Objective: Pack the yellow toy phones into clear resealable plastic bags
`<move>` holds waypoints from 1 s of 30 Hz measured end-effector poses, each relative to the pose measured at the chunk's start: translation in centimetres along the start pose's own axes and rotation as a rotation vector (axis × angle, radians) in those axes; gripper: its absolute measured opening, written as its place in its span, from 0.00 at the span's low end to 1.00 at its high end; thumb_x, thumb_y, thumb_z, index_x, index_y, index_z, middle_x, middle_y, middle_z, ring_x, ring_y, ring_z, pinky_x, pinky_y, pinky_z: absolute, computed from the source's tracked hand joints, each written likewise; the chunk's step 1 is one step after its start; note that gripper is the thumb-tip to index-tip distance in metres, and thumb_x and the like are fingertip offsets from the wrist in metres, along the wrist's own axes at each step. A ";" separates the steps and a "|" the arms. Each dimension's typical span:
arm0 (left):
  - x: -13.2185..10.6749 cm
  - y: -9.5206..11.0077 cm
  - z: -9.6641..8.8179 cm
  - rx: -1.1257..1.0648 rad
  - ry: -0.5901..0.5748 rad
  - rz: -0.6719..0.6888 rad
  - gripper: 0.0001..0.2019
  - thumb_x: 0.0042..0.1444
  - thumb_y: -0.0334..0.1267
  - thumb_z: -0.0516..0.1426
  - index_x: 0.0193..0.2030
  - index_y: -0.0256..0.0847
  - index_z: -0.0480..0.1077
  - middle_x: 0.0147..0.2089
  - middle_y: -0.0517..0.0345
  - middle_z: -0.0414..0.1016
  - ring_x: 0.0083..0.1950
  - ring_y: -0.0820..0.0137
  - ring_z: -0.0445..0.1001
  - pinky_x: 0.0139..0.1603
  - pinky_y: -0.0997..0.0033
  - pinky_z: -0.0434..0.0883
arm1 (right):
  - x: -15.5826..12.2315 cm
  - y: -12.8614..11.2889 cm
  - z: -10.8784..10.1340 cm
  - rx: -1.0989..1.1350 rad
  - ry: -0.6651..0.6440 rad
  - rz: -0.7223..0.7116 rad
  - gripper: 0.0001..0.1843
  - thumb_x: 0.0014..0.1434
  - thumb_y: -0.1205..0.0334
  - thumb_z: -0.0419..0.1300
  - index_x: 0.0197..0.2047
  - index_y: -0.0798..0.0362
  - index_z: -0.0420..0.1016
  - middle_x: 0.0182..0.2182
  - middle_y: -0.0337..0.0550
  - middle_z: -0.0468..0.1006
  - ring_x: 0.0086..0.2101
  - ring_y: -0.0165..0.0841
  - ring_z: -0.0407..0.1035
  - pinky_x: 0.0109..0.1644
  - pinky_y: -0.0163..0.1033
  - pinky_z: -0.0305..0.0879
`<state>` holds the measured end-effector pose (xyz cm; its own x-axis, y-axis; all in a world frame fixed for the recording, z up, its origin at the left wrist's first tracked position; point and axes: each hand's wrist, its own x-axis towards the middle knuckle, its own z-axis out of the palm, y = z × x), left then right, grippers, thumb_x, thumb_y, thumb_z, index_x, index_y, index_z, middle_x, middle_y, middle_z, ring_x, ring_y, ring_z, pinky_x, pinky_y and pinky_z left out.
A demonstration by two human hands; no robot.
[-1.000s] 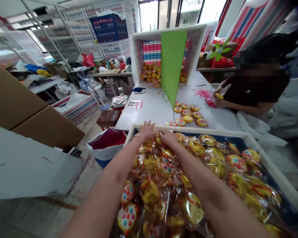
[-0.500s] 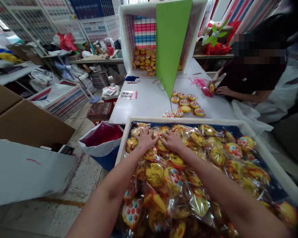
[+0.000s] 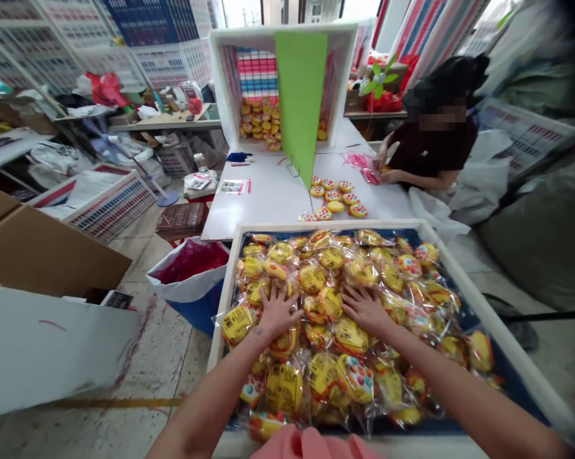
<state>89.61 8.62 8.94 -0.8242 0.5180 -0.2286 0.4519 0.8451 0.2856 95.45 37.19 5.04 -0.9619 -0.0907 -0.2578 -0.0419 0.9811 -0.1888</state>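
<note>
A white-rimmed crate (image 3: 217, 344) with a blue lining is full of yellow, round, dotted items in clear plastic bags (image 3: 283, 387). My left hand (image 3: 278, 313) lies palm down on the bagged items on the crate's left side, fingers spread. On the same heap, right of centre, rests my right hand (image 3: 366, 310), also with fingers apart. Neither hand grips anything. Between them sit several bagged yellow items (image 3: 329, 302). What lies under the palms is hidden.
Beyond the crate, a white table (image 3: 263, 210) bears loose dotted yellow items (image 3: 333, 196), a green board (image 3: 301, 95) and a tipped white crate (image 3: 218, 83). A co-worker (image 3: 431, 146) sits at right. A blue sack (image 3: 196, 312) and brown carton (image 3: 77, 248) stand at left.
Both hands have drawn back from the crate's far side towards me and moved farther apart. The bagged items lie differently. The view has shifted, showing the crate's near edge.
</note>
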 end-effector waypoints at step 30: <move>-7.4 2.2 5.2 0.102 -0.387 0.156 0.42 0.37 0.58 0.65 0.61 0.48 0.64 0.63 0.41 0.65 0.59 0.40 0.65 0.57 0.41 0.62 | -9.6 -7.3 4.2 0.128 -0.253 0.041 0.38 0.52 0.56 0.60 0.65 0.34 0.57 0.68 0.47 0.50 0.60 0.60 0.55 0.53 0.59 0.62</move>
<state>98.49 7.32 6.42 -0.5633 0.6358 -0.5277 0.6086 0.7512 0.2554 106.11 30.20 4.87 -0.8634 -0.1065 -0.4931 0.0459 0.9568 -0.2869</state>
